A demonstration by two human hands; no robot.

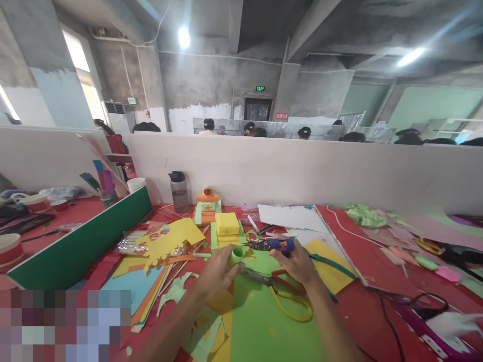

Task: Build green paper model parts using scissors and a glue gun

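Observation:
My left hand grips a small rolled tube of light green paper, its round open end facing up. In my right hand is a dark blue glue gun, its narrow tip pointing left, close to the tube's rim. Whether tip and paper touch, I cannot tell. Under my hands lie scissors with one red and one yellow handle loop, on a green sheet. Just beyond stands a model of yellow block and green paper, with an orange and green one behind it.
Yellow cut paper, coloured sheets and green scraps lie left. A green divider and a water bottle stand farther back. Teal-handled tool and yellow sheet are right. A white partition closes the back; people sit beyond.

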